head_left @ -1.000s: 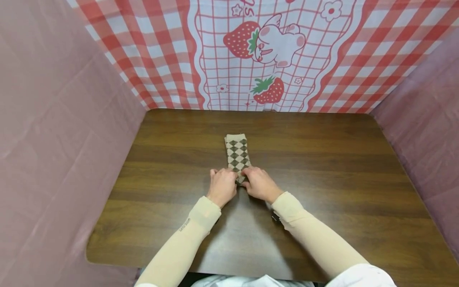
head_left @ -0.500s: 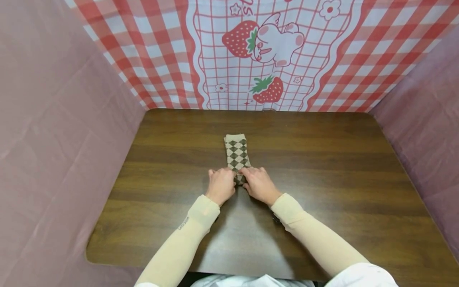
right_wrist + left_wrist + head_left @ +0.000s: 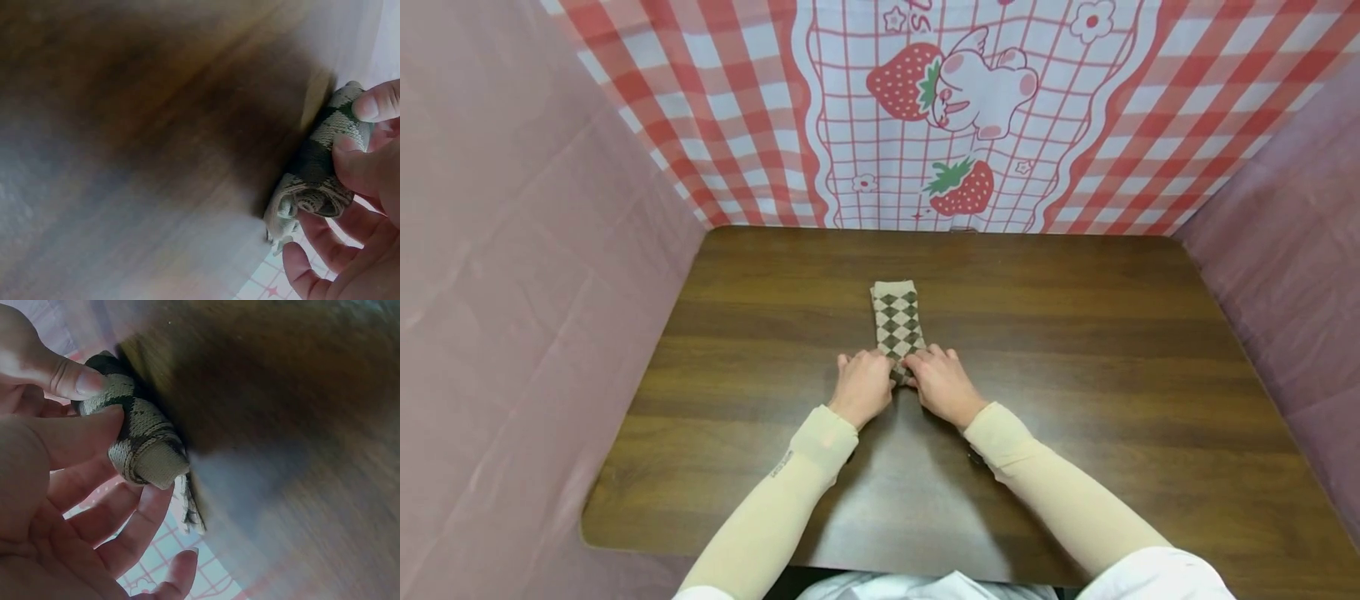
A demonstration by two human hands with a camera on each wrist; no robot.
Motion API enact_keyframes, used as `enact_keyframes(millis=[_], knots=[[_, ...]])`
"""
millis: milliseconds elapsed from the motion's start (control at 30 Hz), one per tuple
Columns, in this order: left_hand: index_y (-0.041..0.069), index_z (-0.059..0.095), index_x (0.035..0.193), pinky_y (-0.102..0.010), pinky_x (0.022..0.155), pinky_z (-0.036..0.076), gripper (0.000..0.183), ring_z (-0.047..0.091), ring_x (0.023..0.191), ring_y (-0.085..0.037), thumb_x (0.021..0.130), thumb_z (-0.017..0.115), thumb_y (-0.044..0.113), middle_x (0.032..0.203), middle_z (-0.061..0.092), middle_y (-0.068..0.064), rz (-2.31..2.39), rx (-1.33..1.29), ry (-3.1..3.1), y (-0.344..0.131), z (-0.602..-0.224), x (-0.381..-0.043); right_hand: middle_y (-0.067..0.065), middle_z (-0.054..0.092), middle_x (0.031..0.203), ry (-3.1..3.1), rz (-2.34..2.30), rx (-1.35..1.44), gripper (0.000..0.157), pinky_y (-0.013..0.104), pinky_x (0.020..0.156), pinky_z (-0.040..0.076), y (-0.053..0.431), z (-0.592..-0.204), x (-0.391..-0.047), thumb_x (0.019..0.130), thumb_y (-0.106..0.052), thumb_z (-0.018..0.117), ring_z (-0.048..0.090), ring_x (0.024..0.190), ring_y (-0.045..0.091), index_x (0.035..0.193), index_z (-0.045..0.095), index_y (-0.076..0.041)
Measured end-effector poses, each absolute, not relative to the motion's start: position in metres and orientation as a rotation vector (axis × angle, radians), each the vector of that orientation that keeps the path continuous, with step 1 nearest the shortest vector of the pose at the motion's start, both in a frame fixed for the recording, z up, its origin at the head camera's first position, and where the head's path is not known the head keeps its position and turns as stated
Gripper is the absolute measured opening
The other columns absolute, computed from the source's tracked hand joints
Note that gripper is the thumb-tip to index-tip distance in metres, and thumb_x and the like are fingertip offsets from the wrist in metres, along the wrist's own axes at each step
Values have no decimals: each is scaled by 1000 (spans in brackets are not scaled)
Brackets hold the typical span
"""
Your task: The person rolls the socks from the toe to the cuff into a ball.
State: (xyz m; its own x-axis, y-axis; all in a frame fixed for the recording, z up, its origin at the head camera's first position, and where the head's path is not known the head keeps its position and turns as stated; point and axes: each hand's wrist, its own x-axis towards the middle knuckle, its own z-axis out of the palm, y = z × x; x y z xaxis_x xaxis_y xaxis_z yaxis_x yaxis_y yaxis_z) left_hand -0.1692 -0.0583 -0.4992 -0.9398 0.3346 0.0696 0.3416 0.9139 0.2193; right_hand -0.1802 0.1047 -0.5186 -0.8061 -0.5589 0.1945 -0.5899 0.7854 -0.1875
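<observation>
A beige sock (image 3: 897, 321) with dark green diamonds lies lengthwise on the table, its cuff at the far end and a second edge peeking out along the cuff's left side. Its near end is wound into a tight roll (image 3: 140, 428), held between both hands. My left hand (image 3: 861, 387) grips the roll's left end, thumb on the near side and fingers around the far side. At the other end my right hand (image 3: 946, 385) pinches it the same way. The spiral of knit layers (image 3: 315, 200) shows in the right wrist view.
The brown wooden table (image 3: 1060, 333) has rounded corners. A red and white checked cloth (image 3: 737, 108) with strawberries hangs along its back edge. Pinkish curtains (image 3: 535, 275) close in the left and right sides.
Both hands stay at the near end of the sock. The right hand's fingers have shifted slightly on the roll, while the flat part of the sock keeps its place.
</observation>
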Motion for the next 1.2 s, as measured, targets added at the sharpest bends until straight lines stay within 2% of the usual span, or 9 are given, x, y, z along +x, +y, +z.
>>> enact_keyframes(millis=[200,333,567,700,900,1200], knots=[[12,74,103,-47,76,42,23,59,96,-26,81,79,16,108,65,-6,-391,-599,-2968,-60,-501,-170,11,66,96,-2857,337,911,14,45,69,44,103,-517,-184,87,-9,74,59,85,31,97,66,-6],[11,72,107,-46,77,43,30,59,97,-26,78,79,12,108,65,-7,-418,-635,-2936,-60,-501,-172,10,68,96,-2859,354,916,14,46,68,45,105,-516,-185,88,-11,73,62,85,31,100,68,-7],[15,75,104,-43,75,44,24,61,96,-23,81,78,15,106,68,-3,-380,-645,-2967,-60,-502,-174,10,62,96,-2872,465,899,20,47,68,47,109,-518,-185,90,-13,72,62,83,32,109,71,-7],[16,76,103,-44,74,43,22,61,96,-23,82,79,15,105,68,-3,-369,-643,-2979,-60,-502,-176,9,58,98,-2850,491,905,22,46,69,47,109,-519,-184,90,-14,73,59,88,30,111,71,-5],[16,76,102,-43,72,43,18,61,95,-23,84,77,15,103,68,-3,-337,-645,-3007,-61,-501,-176,8,60,103,-2728,508,908,27,45,72,43,108,-523,-178,81,-10,79,55,95,29,106,69,-7],[14,76,99,-44,71,47,14,63,93,-27,85,76,14,100,69,-5,-377,-670,-3037,-61,-497,-176,7,63,98,-2675,468,939,28,44,69,43,109,-525,-177,77,-3,81,59,89,28,102,71,-8]])
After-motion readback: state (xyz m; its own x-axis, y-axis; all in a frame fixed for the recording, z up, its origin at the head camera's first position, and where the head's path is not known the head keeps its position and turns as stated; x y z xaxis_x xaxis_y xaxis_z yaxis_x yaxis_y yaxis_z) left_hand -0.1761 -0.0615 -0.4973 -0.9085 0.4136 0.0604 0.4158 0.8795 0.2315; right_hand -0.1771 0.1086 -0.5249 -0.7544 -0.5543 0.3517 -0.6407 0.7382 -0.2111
